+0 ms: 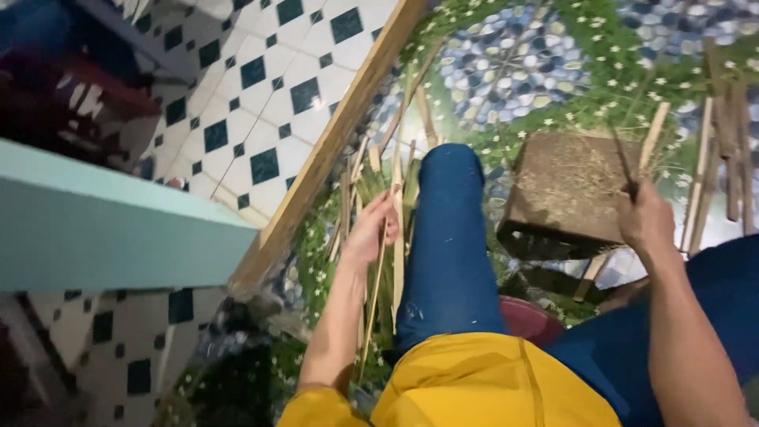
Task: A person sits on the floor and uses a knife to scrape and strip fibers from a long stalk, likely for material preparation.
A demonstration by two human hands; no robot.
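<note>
Beside the knee, thin pale bamboo strip (378,285)

The left hand (370,234) grips a thin bamboo strip (375,294) beside the blue trouser leg (447,245), above a pile of strips (357,190). The right hand (644,221) holds a dark knife (624,166) over a wooden block (565,194) on the flowered mat (506,71).
</note>
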